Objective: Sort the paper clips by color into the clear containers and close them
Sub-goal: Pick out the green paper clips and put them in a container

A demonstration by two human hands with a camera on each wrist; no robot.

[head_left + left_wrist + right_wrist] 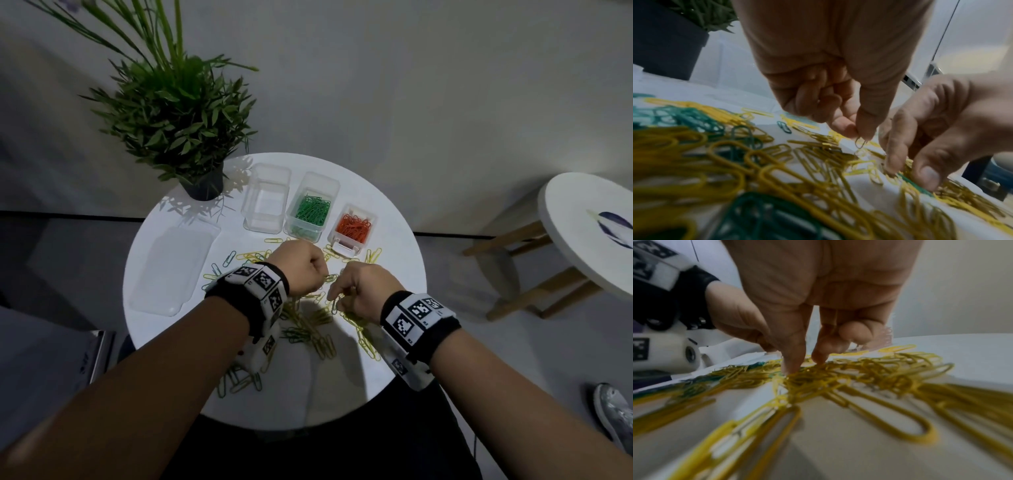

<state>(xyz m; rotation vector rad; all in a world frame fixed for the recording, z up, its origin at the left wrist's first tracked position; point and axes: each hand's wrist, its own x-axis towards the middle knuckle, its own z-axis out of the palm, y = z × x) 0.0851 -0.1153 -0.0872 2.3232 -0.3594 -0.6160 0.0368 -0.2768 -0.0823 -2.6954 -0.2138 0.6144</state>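
Yellow and green paper clips [308, 322] lie heaped on the round white table [387, 274]. At the back stand three open clear containers: an empty one [265, 202], one with green clips [310, 209], one with orange clips [352, 228]. My left hand [323, 275] hovers over the heap, its fingers curled. Its thumb and forefinger pinch a small dark clip [860, 142] that hangs just above the table. My right hand [908, 172] reaches down beside it. Its thumb and forefinger tips [791, 368] press into the yellow pile on either side of a green clip [910, 181].
A flat clear lid [171, 270] lies at the table's left. A potted plant [185, 116] stands at the back left. More clips [239, 377] lie near the front edge under my left wrist. A second round table [589, 233] and a wooden stool stand to the right.
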